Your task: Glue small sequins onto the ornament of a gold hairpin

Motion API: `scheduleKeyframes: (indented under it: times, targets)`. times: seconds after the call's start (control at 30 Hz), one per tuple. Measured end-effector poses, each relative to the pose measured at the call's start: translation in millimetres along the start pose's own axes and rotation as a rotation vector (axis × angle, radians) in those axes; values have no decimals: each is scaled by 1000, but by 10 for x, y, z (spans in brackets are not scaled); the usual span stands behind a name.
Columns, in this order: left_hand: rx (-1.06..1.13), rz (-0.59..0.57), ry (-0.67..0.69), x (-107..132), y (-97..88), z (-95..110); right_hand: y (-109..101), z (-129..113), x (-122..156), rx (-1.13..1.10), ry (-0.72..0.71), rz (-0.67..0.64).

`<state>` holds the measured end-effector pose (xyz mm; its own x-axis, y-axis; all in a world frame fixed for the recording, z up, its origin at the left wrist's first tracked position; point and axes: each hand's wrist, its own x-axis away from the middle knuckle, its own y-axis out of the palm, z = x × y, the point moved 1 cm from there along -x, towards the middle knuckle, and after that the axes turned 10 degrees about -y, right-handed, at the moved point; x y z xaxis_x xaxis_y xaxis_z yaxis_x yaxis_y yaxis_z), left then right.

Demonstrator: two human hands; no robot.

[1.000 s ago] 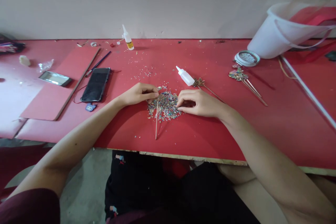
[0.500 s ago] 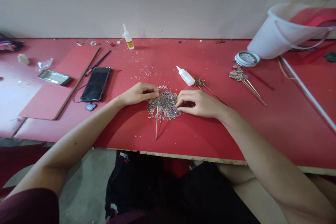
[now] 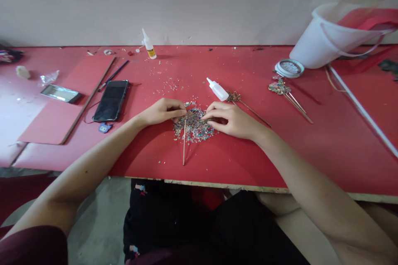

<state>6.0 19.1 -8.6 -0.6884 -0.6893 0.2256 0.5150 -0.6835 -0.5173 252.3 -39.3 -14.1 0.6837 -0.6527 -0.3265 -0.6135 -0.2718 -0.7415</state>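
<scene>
A heap of small coloured chips [image 3: 194, 126] lies in the middle of the red table [image 3: 217, 157]. A thin wooden stick [image 3: 184, 145] runs from the heap toward the table's near edge. My left hand [image 3: 163, 111] rests at the heap's left side, fingers curled and pinched at the stick's top end. My right hand [image 3: 228, 119] lies on the heap's right side, fingers bent, fingertips pinched over the chips; what they hold is too small to see. A small white squeeze bottle [image 3: 217, 89] lies just behind my right hand.
A black phone [image 3: 111, 100], a red board [image 3: 66, 103] and a metal tin [image 3: 60, 93] sit at the left. A glue bottle [image 3: 148, 45] stands near the wall. Decorated sticks [image 3: 287, 95], a round lid [image 3: 289, 67] and a white bucket [image 3: 323, 37] are at the right.
My right hand has slid slightly left over the heap. The left hand has hardly moved. The camera view shifted a little.
</scene>
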Motion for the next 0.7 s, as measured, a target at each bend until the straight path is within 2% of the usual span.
scheduleKeyframes:
  times: [0.1,0.47,0.53,0.7]
  targets:
    - [3,1,2,0,2,7,1,19,-9,2,-4,-17]
    - [-21,1,11,15,-5,8,-106,-11,-4,-256,-36,-167]
    - [-23,-1,14,14,-5,14,-77,-14,-14,-225,-21,-140]
    - [-15,-13,17,6,-6,23,-14,-6,-18,-118,16,29]
